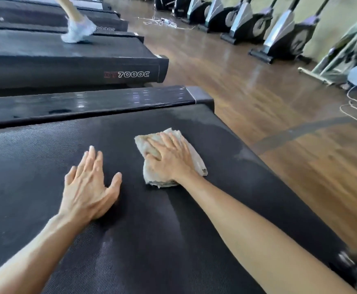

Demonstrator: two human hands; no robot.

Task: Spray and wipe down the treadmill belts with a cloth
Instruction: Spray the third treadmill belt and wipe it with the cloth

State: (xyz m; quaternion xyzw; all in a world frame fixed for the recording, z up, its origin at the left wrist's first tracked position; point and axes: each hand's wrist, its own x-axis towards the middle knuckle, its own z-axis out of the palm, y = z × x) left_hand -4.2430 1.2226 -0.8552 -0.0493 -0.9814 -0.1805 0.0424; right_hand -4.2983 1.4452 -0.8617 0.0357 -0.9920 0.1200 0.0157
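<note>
A black textured treadmill belt [35,158] fills the lower part of the view. A folded beige cloth [195,158] lies on it near the middle. My right hand [169,158] presses flat on the cloth with straight, spread fingers. My left hand [88,187] rests flat on the bare belt just left of the cloth, fingers straight and thumb out. Damp streaks show on the belt near the far right edge and under my arms. No spray bottle is in view.
The treadmill's black side rail [88,102] runs along the far edge. Beyond it stands another treadmill [78,58] where a person's foot in a white shoe [78,30] steps. Wooden floor [258,92] lies to the right, with exercise bikes [283,32] along the wall and loose cords.
</note>
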